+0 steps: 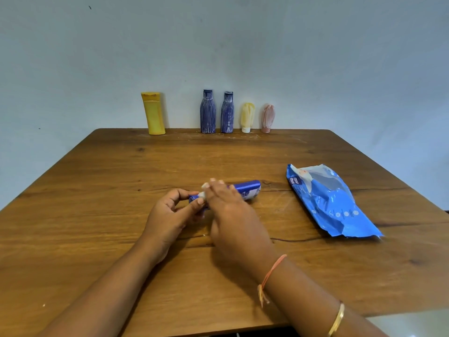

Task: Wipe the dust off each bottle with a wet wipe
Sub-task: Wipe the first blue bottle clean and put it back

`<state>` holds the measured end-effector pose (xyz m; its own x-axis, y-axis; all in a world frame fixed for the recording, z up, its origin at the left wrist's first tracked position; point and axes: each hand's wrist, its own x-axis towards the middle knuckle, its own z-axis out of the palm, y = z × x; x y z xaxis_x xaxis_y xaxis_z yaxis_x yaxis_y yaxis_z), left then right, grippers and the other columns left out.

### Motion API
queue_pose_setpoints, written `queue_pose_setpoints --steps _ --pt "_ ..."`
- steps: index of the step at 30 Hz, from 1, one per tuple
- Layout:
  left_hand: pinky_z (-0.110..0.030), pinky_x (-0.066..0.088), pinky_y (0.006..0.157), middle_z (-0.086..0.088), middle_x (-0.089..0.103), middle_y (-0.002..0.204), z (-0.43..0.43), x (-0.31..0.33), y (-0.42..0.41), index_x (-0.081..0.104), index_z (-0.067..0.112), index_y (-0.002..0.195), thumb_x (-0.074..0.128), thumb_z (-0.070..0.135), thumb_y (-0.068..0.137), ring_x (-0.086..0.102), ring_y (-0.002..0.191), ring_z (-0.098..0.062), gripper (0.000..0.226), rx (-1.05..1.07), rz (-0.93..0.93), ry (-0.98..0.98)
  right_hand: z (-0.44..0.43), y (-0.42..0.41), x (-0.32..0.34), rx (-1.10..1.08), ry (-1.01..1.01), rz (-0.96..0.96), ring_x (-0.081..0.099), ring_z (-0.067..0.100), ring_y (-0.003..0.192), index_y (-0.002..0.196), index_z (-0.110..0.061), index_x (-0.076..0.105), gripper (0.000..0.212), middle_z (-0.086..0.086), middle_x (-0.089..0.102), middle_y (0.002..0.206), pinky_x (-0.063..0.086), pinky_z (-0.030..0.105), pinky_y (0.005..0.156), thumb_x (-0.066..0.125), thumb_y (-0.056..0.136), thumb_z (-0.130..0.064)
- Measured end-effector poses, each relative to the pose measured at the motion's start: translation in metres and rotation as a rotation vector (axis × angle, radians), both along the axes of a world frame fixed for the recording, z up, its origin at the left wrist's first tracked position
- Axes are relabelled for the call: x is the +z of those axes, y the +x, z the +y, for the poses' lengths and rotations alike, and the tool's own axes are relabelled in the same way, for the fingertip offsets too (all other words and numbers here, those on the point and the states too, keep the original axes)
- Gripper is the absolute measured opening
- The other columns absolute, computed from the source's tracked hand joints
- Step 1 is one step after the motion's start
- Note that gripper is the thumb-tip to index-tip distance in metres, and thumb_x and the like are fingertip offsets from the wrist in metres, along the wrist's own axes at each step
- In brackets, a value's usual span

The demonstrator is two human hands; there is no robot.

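The blue bottle (245, 189) is pinched by the left hand (167, 215); the wipe (203, 193) is clamped under the right hand (233, 215) fingers. The bottle could be rolled away if pressed sideways.

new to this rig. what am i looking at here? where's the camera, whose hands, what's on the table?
There is no robot: one wide-angle camera worn on a person's head looks down at their bare hands. The left hand pinches the cap end of a blue bottle lying on its side on the wooden table. The right hand presses a white wet wipe against it. A blue wipes pack lies to the right. Along the far edge stand five more bottles: a yellow bottle, two streaky dark blue bottles, a pale yellow tube and a pink tube.
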<state>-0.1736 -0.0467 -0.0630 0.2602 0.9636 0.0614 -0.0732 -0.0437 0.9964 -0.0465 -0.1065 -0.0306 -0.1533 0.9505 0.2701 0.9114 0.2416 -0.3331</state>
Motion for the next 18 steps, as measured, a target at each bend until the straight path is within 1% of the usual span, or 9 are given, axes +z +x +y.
queue_pose_setpoints --steps 2,4,7,9,12,14,16,18 --pt "-0.032 0.046 0.068 0.002 0.068 0.072 0.001 -0.001 -0.001 0.061 0.008 0.088 0.078 0.026 0.068 0.063 0.063 -0.007 0.032 -0.004 -0.01 -0.007 0.0 -0.007 -0.001 0.051 0.011 -0.034 0.003 0.016 0.144 0.147 -0.008 0.013 0.06 0.007 0.011 0.156 -0.008 0.026 0.112 0.036 0.091 -0.006" --pt "-0.032 0.051 0.065 -0.001 0.067 0.075 0.002 -0.001 -0.001 0.06 0.008 0.088 0.075 0.023 0.07 0.063 0.062 -0.008 0.028 -0.007 -0.047 -0.024 0.004 -0.001 -0.002 0.044 0.028 -0.07 0.005 0.016 0.144 0.147 -0.009 0.015 0.06 0.007 0.013 0.156 -0.01 0.027 0.112 0.037 0.091 -0.007" --pt "-0.021 0.056 0.057 -0.003 0.065 0.074 0.002 0.0 0.0 0.061 0.013 0.092 0.063 0.015 0.079 0.064 0.058 -0.011 0.013 0.009 -0.071 -0.041 0.01 0.024 -0.004 -0.082 0.017 -0.083 0.008 0.014 0.143 0.147 -0.011 0.016 0.059 0.005 0.014 0.155 -0.008 0.026 0.112 0.036 0.091 -0.007" --pt "-0.019 0.056 0.056 -0.004 0.064 0.078 0.003 0.0 0.001 0.064 0.014 0.092 0.058 0.011 0.086 0.063 0.057 -0.01 0.009 0.016 -0.07 -0.037 0.013 0.042 -0.004 -0.2 -0.011 -0.049 0.011 0.014 0.143 0.146 -0.011 0.018 0.056 0.005 0.017 0.155 -0.004 0.025 0.113 0.035 0.093 -0.007" --pt "-0.019 0.056 0.061 -0.008 0.064 0.091 0.002 0.0 0.001 0.066 0.013 0.097 0.059 0.005 0.085 0.064 0.064 -0.009 0.015 -0.016 -0.077 -0.03 0.012 0.056 -0.005 -0.287 -0.04 -0.015 0.015 0.014 0.142 0.146 -0.01 0.02 0.053 0.005 0.02 0.154 0.002 0.026 0.115 0.035 0.095 -0.01" --pt "-0.02 0.057 0.065 -0.008 0.066 0.098 0.001 -0.001 0.0 0.064 0.014 0.103 0.065 0.001 0.079 0.065 0.07 -0.011 0.028 -0.047 -0.021 -0.005 0.012 0.055 -0.005 -0.313 -0.055 -0.013 0.013 0.016 0.142 0.146 -0.011 0.019 0.054 0.005 0.018 0.155 0.004 0.028 0.115 0.035 0.095 -0.01" --pt "-0.022 0.056 0.067 -0.007 0.069 0.099 0.0 -0.002 -0.001 0.063 0.015 0.107 0.068 -0.005 0.074 0.065 0.07 -0.015 0.039 -0.043 0.025 0.009 0.011 0.048 -0.004 -0.318 -0.067 -0.006 0.01 0.017 0.143 0.147 -0.01 0.017 0.057 0.006 0.014 0.155 0.003 0.029 0.115 0.036 0.093 -0.008" --pt "-0.023 0.056 0.066 -0.008 0.07 0.097 0.0 -0.002 -0.001 0.063 0.015 0.108 0.068 -0.007 0.073 0.066 0.068 -0.016 0.042 -0.033 0.034 0.01 0.009 0.036 -0.001 -0.287 -0.065 0.009 0.006 0.017 0.143 0.147 -0.01 0.014 0.058 0.006 0.011 0.156 0.001 0.03 0.115 0.036 0.093 -0.008"
